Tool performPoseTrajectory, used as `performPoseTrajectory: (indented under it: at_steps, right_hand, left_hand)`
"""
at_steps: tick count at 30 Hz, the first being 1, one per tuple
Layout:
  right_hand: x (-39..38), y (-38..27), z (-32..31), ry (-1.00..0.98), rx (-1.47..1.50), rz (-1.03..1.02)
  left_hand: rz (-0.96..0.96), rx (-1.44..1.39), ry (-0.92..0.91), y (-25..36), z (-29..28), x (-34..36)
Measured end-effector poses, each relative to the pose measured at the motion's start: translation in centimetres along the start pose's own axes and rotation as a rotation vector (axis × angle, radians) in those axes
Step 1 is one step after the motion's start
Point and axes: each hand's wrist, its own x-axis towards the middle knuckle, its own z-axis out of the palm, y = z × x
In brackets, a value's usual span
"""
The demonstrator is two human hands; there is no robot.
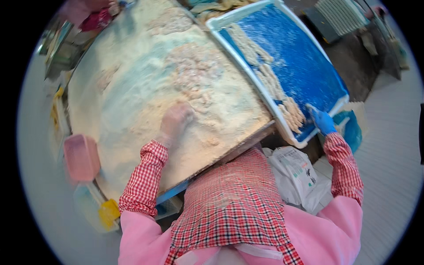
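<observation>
From here I make out red-and-white gingham sleeves (pixel 143 179) and a red, white and dark plaid apron (pixel 232 194) over pink clothing (pixel 329 225). The right glove (pixel 322 120) is blue — so is the white-rimmed tray (pixel 304 57), its strips (pixel 291 115) cream. The desk (pixel 110 121) shows cream over pale blue-green — the basket (pixel 81 158) pink.

The left forearm (pixel 147 176), in a red-checked oversleeve, reaches over the worktop (pixel 119 128)'s near edge. The left hand (pixel 177 117) is low at the surface, inward from that edge, its fingers curled and blurred. The right forearm (pixel 342 165), sleeved alike, angles up to the near edge of the tray (pixel 286 132). There the blue-gloved right hand (pixel 321 121) points its fingers inward over the rim; its grip is unclear.
</observation>
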Motion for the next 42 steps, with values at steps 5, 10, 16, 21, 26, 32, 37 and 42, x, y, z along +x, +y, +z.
performPoseTrajectory:
  at_steps: [5, 10, 16, 21, 26, 32, 37, 42]
  right_hand:
    - [-0.8, -9.9, 0.1, 0.139, 0.187, -0.035]
    - [-3.2, -24.7, 7.9, 0.002, 0.355, -0.426]
    - [-5.5, -30.7, 15.2, -0.084, -0.258, -0.987]
    - [-3.4, -30.7, 14.2, -0.132, 0.168, -0.596]
    - [-0.1, -34.3, 13.2, 0.134, 0.12, -0.75]
    - [2.3, -36.6, 14.5, 0.192, -0.439, -0.773]
    - [3.6, -35.2, 12.6, 0.079, 0.545, -0.743]
    - [3.2, -35.9, 11.2, -0.577, 1.567, -0.091]
  left_hand:
    - [-0.503, -0.231, 0.185, 0.0, -3.3, -5.8]
    - [-0.572, 0.171, 0.158, 3.0, 1.7, -7.2]
    - [-0.752, -0.205, 0.113, 2.6, 0.2, -9.2]
    - [-0.662, 0.038, 0.112, 2.7, -2.1, -10.4]
    - [-0.593, 0.2, 0.147, 3.5, 0.5, -9.7]
    - [-0.703, -0.105, 0.25, 2.7, 1.3, -10.3]
    - [-1.087, -0.734, 0.248, 1.2, -0.1, -12.0]
    - [-1.07, -1.038, 0.5, 4.4, -2.8, -8.8]
